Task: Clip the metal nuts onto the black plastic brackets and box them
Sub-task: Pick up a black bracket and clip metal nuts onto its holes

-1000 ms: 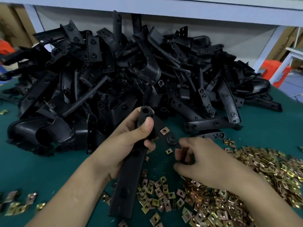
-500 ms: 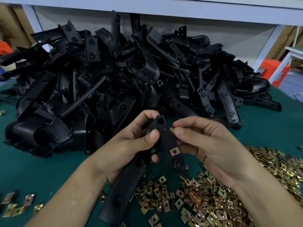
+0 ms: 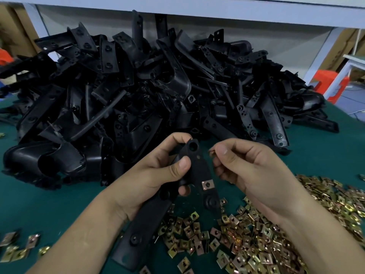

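My left hand grips a long black plastic bracket near its upper end, thumb across its face. One metal nut is clipped on the bracket's right arm, below my thumb. My right hand pinches a small brass-coloured metal nut between thumb and forefinger, just right of the bracket's top edge, a small gap apart. Most of that nut is hidden by my fingertips.
A big heap of black brackets fills the back of the green table. Loose metal nuts lie spread at the front right, a few more nuts at the front left. A white shelf edge runs overhead.
My right hand rose from the nut pile with one nut and came up beside the bracket's top. My left hand lifted and turned the bracket slightly.
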`<act>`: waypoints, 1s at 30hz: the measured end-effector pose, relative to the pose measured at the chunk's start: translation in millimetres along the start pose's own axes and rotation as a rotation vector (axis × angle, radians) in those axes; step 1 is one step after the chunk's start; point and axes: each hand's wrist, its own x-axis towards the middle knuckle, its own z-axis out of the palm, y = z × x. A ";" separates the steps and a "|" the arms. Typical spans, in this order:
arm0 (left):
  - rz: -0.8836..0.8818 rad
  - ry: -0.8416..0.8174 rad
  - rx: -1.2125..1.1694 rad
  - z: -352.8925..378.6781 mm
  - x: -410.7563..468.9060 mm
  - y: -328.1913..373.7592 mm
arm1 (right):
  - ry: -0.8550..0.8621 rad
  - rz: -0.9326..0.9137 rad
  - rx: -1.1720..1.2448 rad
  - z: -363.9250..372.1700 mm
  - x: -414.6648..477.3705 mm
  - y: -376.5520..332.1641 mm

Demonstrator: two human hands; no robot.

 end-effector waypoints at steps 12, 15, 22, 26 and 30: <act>0.017 0.033 0.076 1.7 2.4 -4.4 | 0.024 -0.054 -0.066 14.0 -4.5 6.7; 0.015 0.035 0.117 0.3 2.6 -5.8 | -0.022 -0.068 0.019 19.9 -7.5 7.1; 0.007 0.118 0.112 -0.8 2.7 -3.6 | 0.011 -0.167 -0.197 18.9 -8.1 5.7; -0.009 0.220 0.081 2.4 3.0 -2.4 | -0.048 -0.103 -0.221 18.1 -8.0 8.2; -0.025 0.199 -0.060 6.8 -0.1 1.4 | 0.019 -0.083 -0.155 13.4 -5.3 1.5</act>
